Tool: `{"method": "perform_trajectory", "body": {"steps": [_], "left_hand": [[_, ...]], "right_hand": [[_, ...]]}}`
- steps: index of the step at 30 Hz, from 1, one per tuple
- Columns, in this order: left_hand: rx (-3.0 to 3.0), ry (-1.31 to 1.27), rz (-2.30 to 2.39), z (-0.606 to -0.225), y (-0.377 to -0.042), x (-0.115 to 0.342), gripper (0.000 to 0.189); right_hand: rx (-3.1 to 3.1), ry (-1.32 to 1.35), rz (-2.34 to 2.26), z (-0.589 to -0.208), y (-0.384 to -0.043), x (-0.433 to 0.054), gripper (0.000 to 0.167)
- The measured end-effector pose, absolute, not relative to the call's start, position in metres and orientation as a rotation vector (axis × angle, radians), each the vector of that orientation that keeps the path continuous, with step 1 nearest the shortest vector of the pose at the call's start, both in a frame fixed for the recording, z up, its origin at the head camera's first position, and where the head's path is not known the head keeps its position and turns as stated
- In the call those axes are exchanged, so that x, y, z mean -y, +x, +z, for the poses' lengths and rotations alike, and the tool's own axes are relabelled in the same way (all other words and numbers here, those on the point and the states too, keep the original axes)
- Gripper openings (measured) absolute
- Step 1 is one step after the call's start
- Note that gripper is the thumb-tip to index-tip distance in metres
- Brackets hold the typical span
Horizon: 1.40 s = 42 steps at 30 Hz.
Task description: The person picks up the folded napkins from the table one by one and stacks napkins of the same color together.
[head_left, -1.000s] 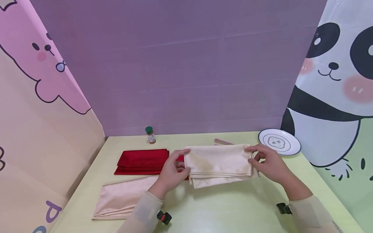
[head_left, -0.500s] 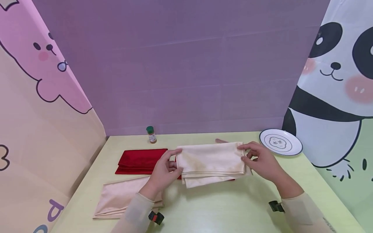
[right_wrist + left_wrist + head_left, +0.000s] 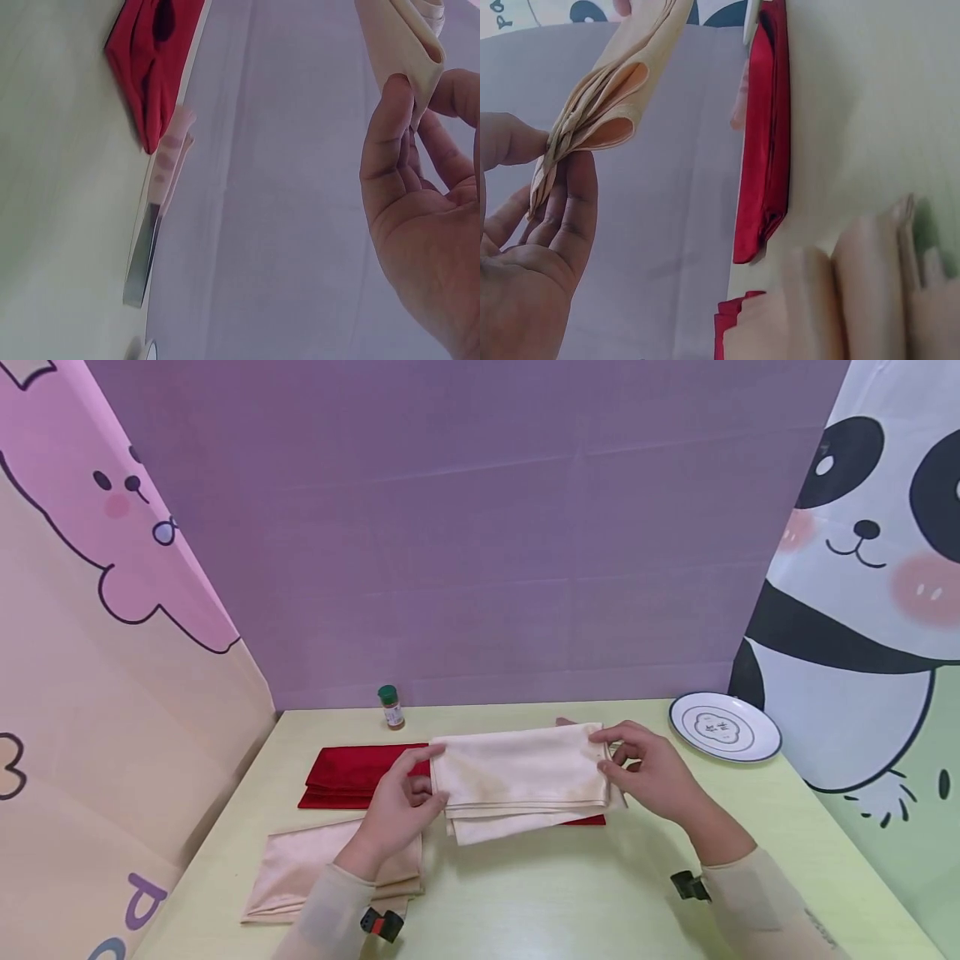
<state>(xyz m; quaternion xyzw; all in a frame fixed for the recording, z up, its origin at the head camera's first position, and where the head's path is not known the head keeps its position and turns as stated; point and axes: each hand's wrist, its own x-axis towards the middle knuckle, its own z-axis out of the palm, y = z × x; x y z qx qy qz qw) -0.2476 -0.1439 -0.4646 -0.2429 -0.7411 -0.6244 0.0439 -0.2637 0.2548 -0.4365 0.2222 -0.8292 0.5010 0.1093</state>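
Note:
A folded cream cloth (image 3: 517,768) with faint yellowish stains hangs above the table between my two hands. My left hand (image 3: 397,806) pinches its left end between thumb and fingers; in the left wrist view the stacked folds of the cloth (image 3: 604,105) show edge-on. At the opposite end, my right hand (image 3: 648,768) pinches the right edge, and the right wrist view shows thumb and fingers on a folded corner. Behind and below it lies a red folded cloth (image 3: 588,820), mostly hidden in the head view. A second red folded cloth (image 3: 352,772) lies behind my left hand.
A pale pink-beige folded cloth (image 3: 300,864) lies at front left, partly under my left forearm. At the back stand a small green-capped bottle (image 3: 391,708) and, to the right, a blue-rimmed white plate (image 3: 723,727). A pink-handled utensil with a flat metal end (image 3: 154,217) lies near the back.
Both hands have carried the cream cloth to the left, holding it at both ends. More of the red cloth behind now shows below its right part.

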Motion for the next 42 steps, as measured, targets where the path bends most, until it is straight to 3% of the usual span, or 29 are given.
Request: {"method": "perform_trajectory", "body": {"steps": [28,42], "left_hand": [[2.245,-0.764,-1.907,-0.468,-0.239,0.202,0.068],[2.275,-0.648,-1.862,-0.470,-0.232,0.236,0.068]], "right_hand": [[2.482,0.705,1.502,-0.441,-0.267,-0.198,0.044],[2.496,0.692,1.523,-0.440,-0.269,-0.160,0.042]]}}
